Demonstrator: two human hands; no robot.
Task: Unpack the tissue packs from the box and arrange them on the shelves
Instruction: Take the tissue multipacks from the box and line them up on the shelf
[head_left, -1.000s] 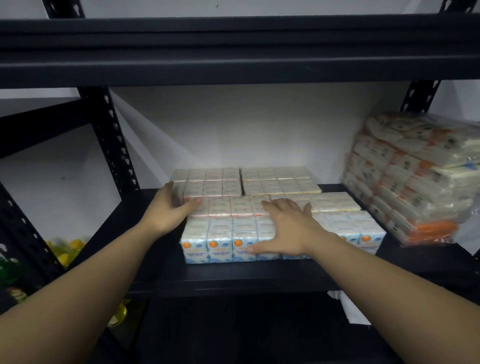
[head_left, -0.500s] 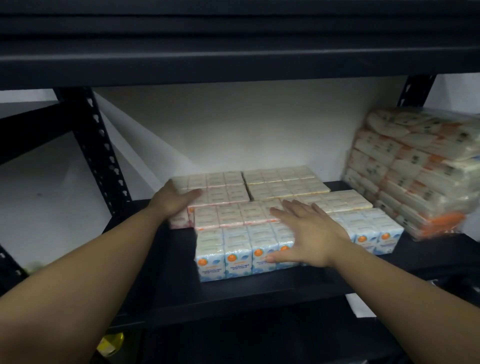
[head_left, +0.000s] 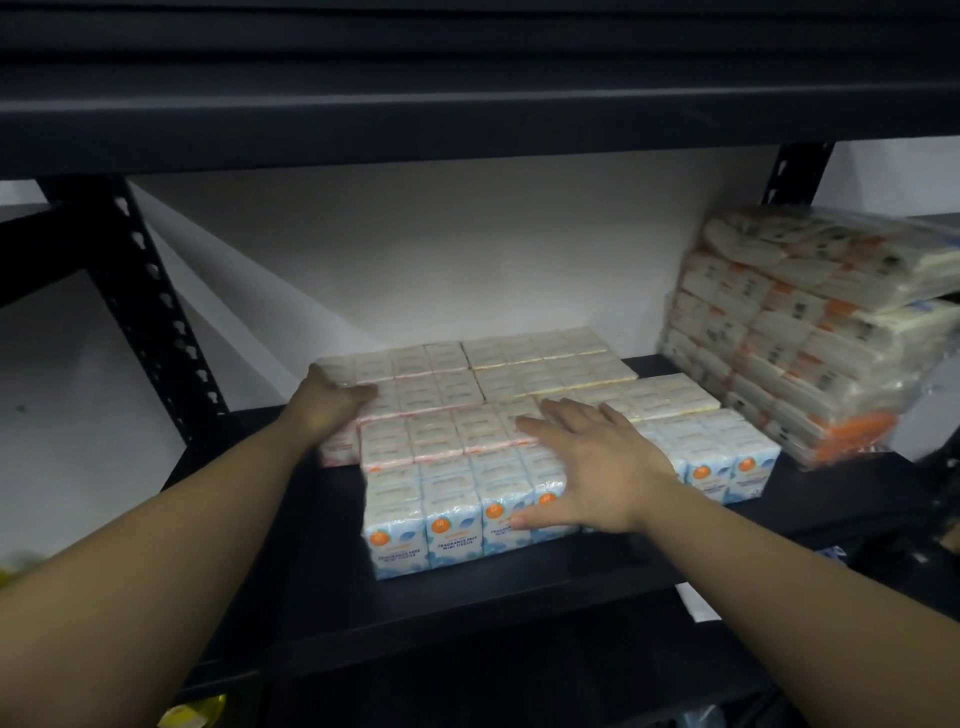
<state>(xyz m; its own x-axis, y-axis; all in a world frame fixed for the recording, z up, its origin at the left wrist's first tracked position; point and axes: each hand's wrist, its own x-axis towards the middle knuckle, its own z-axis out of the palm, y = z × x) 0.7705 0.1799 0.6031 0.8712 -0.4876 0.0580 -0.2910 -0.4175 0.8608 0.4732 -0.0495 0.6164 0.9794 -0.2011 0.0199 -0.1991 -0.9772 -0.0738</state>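
The blue tissue pack (head_left: 447, 514) at the front has an orange dot on each small packet, and the words "FRAGRANCE FREE MINI TISSUE" can be read on it. The smaller print is too blurry to read. Another blue pack (head_left: 727, 462) sits just beside it on the right. Behind them lie more flat packs with pink edges (head_left: 415, 379) and yellow edges (head_left: 550, 358), all touching each other.

The right hand (head_left: 587, 462) lies flat on top of the front blue pack, fingers straight and spread, thumb down over its front. The left hand (head_left: 327, 405) rests on the back left pack, fingers flat on its top; it grips nothing.

All the packs sit on a dark shelf (head_left: 311, 587) of a black metal rack. A post with holes (head_left: 161, 317) stands at the left. Another dark shelf (head_left: 467, 119) is above. The wall (head_left: 441, 260) behind is white. At the right, a big stack of orange and white packs in clear wrap (head_left: 810, 332) stands on the same shelf.
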